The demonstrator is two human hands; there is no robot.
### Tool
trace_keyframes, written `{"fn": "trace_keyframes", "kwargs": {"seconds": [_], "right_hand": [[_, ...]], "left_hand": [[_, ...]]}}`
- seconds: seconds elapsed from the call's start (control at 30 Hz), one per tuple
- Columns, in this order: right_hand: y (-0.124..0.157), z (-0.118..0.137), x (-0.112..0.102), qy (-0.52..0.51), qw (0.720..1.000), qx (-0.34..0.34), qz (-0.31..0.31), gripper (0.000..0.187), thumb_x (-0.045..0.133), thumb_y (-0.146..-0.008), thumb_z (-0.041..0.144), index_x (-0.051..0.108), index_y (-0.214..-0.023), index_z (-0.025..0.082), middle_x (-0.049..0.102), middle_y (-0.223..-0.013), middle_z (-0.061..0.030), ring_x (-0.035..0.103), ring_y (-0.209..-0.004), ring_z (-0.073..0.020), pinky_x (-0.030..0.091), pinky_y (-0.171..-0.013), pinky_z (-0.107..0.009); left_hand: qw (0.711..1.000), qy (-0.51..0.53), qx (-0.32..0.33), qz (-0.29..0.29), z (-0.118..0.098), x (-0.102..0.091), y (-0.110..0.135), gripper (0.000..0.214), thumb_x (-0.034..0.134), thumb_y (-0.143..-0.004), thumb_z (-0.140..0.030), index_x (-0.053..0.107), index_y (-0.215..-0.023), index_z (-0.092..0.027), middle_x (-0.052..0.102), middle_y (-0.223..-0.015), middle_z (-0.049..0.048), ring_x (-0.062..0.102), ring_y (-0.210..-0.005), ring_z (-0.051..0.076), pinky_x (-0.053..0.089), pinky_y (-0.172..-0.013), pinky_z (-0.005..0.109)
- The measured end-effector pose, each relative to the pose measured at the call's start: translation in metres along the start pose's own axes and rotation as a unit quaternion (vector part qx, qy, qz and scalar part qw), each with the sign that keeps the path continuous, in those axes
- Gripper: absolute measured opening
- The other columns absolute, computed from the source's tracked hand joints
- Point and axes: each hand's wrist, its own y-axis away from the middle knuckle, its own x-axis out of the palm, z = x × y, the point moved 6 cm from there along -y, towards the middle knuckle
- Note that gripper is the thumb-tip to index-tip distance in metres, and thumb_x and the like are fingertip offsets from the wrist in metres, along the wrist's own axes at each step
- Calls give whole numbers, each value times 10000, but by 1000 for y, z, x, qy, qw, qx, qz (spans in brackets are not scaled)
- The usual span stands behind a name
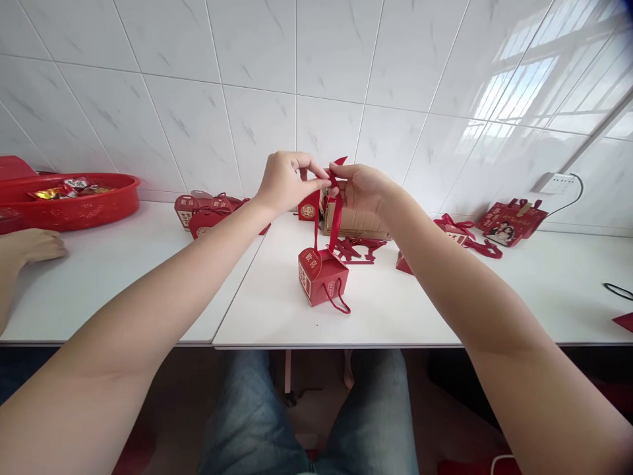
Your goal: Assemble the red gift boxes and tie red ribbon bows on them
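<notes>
Ribbon [335, 221] upright above red box [322, 278], top pinched by left hand [287, 181] and right hand [364, 188].

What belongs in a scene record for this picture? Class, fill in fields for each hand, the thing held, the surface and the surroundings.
Left hand: raised, fingers pinching the top of a red ribbon
Right hand: raised opposite, fingers pinching the same ribbon
Ribbon's lower end: runs down to a small red paper gift box with gold print
Surface: white table
Behind the hands: brown cardboard box
Far left: round red plastic basket; another person's hand resting on the table
</notes>
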Motion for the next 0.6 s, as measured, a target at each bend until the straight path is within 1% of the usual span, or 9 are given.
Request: {"fn": "trace_keyframes", "kwargs": {"seconds": [0.13,0.2,0.27,0.33,0.4,0.47,0.5,0.53,0.6], "right_hand": [[-1,-2,-4,6,999,28,40,186,542,-926,242,653,-801,159,653,-738,-38,577,-618,-110,553,-753,-293],[0,-1,-3,50,997,27,44,186,564,-906,237,654,-763,158,654,-736,-49,591,-649,-126,555,-752,-308],[4,4,1,156,987,14,43,208,604,-873,244,638,-682,168,650,-708,-58,596,-667,-155,550,-741,-343],[8,12,6,299,954,-30,17,263,662,-818,224,582,-570,191,595,-612,-45,583,-669,-180,531,-739,-385],[14,25,13,426,898,-110,-24,343,685,-776,170,500,-489,207,510,-549,-27,574,-701,-201,504,-771,-420],[22,35,21,512,835,-198,-47,358,646,-783,137,470,-478,206,500,-594,-35,576,-767,-220,477,-814,-441],[26,36,26,539,808,-233,-44,334,612,-799,135,489,-496,200,529,-650,-47,579,-799,-225,467,-831,-441],[29,36,30,557,787,-262,-35,301,581,-815,142,520,-524,193,563,-715,-57,581,-827,-227,460,-842,-435],[34,32,34,565,767,-302,-13,246,550,-833,169,582,-590,190,612,-826,-61,583,-879,-227,458,-852,-408]], "left_hand": [[989,-95,91,69,1,12,22,159,643,-693,-123,696,-601,-242,674,-727,25,598,-850,227,431,-850,366],[978,-138,112,110,7,20,32,183,599,-690,-118,687,-595,-248,688,-743,25,605,-862,238,434,-833,373],[972,-155,108,141,13,27,38,158,592,-675,-133,689,-630,-250,688,-745,28,604,-849,243,444,-806,369],[980,-131,86,120,18,27,38,114,605,-656,-156,676,-676,-242,683,-768,31,601,-826,235,456,-785,358],[997,-73,25,30,25,18,32,76,606,-657,-179,639,-706,-227,675,-804,34,596,-798,216,465,-758,344],[995,13,-88,-48,39,11,26,17,592,-692,-229,596,-689,-212,661,-798,40,593,-770,201,471,-723,334],[985,64,-150,-48,47,13,23,81,585,-719,-276,586,-679,-206,654,-779,43,595,-755,199,475,-700,333],[972,120,-203,-21,52,19,21,151,580,-745,-335,586,-675,-201,648,-759,47,600,-740,201,480,-677,334],[935,228,-262,70,53,35,18,261,575,-773,-438,593,-677,-196,637,-724,51,610,-703,209,491,-630,343]]}}
